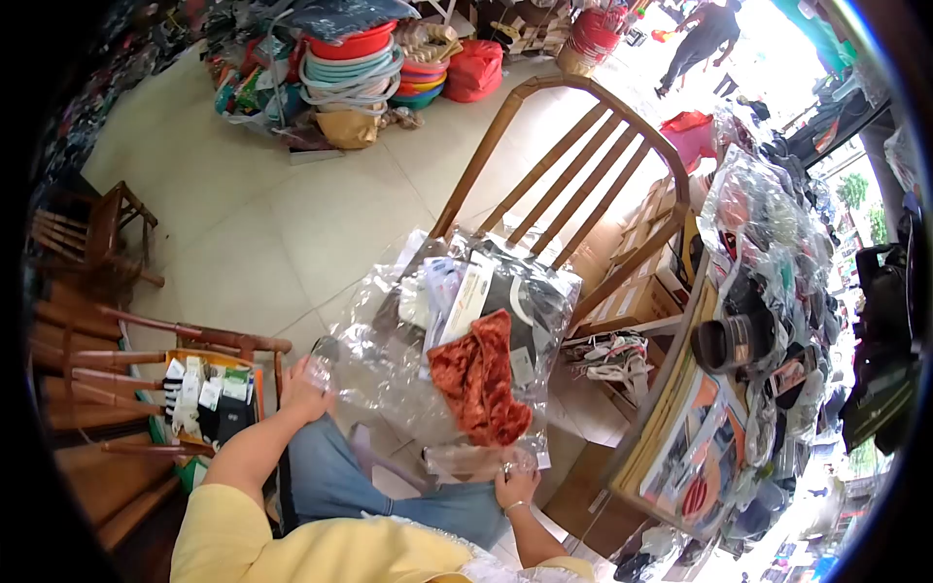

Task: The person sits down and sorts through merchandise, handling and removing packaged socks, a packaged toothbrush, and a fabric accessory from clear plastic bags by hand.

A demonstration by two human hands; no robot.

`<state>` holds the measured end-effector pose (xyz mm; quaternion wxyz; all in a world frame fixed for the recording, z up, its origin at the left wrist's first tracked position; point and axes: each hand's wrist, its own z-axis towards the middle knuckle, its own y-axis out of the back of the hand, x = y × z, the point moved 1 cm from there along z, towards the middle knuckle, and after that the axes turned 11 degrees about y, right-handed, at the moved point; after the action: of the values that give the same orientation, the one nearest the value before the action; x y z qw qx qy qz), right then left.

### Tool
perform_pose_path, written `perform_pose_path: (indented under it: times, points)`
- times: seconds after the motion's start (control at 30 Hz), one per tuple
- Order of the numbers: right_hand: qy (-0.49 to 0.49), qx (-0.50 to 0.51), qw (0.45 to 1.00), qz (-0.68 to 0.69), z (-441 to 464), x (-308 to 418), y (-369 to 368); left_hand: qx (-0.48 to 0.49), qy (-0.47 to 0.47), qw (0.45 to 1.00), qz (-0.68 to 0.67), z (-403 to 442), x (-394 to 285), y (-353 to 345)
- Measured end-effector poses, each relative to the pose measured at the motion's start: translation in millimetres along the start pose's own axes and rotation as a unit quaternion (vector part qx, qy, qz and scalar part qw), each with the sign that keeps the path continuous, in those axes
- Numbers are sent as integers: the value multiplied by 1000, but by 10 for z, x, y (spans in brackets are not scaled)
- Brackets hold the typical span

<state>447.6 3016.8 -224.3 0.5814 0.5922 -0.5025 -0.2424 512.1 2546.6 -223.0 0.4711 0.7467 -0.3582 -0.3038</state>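
My left hand (306,391) is closed on the left edge of a large clear plastic bag (374,364), by my knee. At the bag's near right corner, my right hand (517,488) pinches the plastic. A crumpled rust-red velvety cloth item (481,379) lies on top of the plastic, between my hands and a little farther off. Beyond it are a white card label (469,303), a pale lilac folded item (442,287) and dark packaged pieces (510,291). The pile rests against a wooden chair (573,160), whose seat is hidden.
A table (622,476) on the right carries shoes and plastic-wrapped goods, with cardboard boxes (632,301) beneath. On the left, a wooden chair (224,335) holds packaged socks (209,398). Stacked basins (350,73) stand on the tiled floor (243,233). A person (705,44) is in the background.
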Motion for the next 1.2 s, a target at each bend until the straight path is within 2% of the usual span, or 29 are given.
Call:
perform_pose_path:
  times: [0.07,0.13,0.17,0.23,0.27,0.3,0.33,0.43,0.53,0.67,0.73,0.87,1.17,1.2]
  points:
    - [5,-25,999,-39,-154,49,-65,-38,4,999,-20,-174,-12,14]
    - [6,-57,995,-80,-254,78,-150,-4,-17,1000,21,-320,-59,64]
    - [39,-89,978,-186,-289,77,-225,-17,-19,1000,17,-369,-46,20]
    - [95,-145,904,-392,-402,145,-246,-179,-90,980,7,-613,-52,-65]
    - [93,-154,901,-394,-480,266,-193,-172,-90,981,12,-713,-54,-134]
    - [-4,-109,973,-201,-587,410,-107,-182,-92,979,10,-842,-77,-99]
    - [-97,-57,994,4,-666,493,-46,-155,-112,981,-15,-1014,-94,-39]
    - [-55,-134,987,72,-898,364,-328,-122,-138,982,-47,-1407,-108,-7]
    - [-95,-98,980,143,-1261,681,-119,-111,-137,981,-83,-1734,-50,-112]
    - [-95,-165,964,185,-1695,709,-329,-74,-122,983,-119,-2115,44,-131]
    - [-91,-203,965,138,-1842,826,-232,-67,-115,981,-141,-2196,99,-155]
    - [-88,-214,962,146,-1989,838,-390,-79,-110,979,-154,-2274,153,-115]
    - [-78,-137,972,174,-1561,584,-557,-101,-61,981,-156,-2347,237,-137]
    - [-71,-81,979,171,-1447,540,-552,-101,-51,980,-161,-2337,236,-162]
